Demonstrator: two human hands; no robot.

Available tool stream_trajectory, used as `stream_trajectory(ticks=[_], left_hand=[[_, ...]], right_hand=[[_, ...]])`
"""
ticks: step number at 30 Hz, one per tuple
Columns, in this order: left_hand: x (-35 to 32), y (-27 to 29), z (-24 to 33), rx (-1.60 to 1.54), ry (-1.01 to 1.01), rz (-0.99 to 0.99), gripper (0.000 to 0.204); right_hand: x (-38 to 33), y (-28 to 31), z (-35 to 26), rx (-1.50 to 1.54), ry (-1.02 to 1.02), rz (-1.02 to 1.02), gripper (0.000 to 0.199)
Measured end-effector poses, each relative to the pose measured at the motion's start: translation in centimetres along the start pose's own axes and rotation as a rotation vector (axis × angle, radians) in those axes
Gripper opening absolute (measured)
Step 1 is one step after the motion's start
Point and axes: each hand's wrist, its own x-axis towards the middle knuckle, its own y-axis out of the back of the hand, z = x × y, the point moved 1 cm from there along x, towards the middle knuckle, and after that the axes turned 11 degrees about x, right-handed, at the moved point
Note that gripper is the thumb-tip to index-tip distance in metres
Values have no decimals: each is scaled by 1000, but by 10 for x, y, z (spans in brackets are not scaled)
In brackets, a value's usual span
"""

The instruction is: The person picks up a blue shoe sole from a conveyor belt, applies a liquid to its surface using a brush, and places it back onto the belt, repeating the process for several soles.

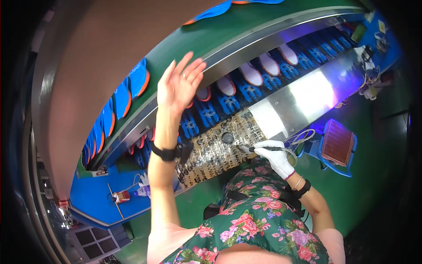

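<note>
My left hand (180, 86), bare, is raised over the metal rail with its fingers stretched and nothing in it. In a white glove, my right hand (274, 157) is closed around a slim black-handled tool (259, 149) with a pale tip, like a brush or pen; its exact kind is unclear. The tip is close to a bench top covered with taped brown printed sheet (204, 156). On that cover lies a small dark round piece (227, 138). Beyond it, white-and-pink shoe soles (251, 75) lie along a row of blue holders (209, 115).
A curved metal rail (246, 47) edges a green belt (169, 59) bearing blue-and-orange soles (122, 97). To the right are a bare metal plate (268, 116), a looped pale cable (303, 136) and a blue-framed stool (338, 143). A bottle (143, 191) lies on the blue table (94, 200).
</note>
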Motion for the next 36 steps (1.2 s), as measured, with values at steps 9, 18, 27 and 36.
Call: stream_trajectory(ticks=[9, 18, 27, 36], left_hand=[[255, 13, 31, 1663, -121, 253, 88], [239, 38, 60, 1231, -32, 398, 37], [-39, 106, 51, 819, -257, 527, 41], [-121, 17, -105, 87, 133, 604, 57]], right_hand=[[-14, -10, -17, 7, 58, 117, 17], [-26, 29, -16, 35, 161, 168, 15], [-23, 16, -33, 278, 22, 103, 18], [-5, -29, -113, 540, 175, -30, 17]])
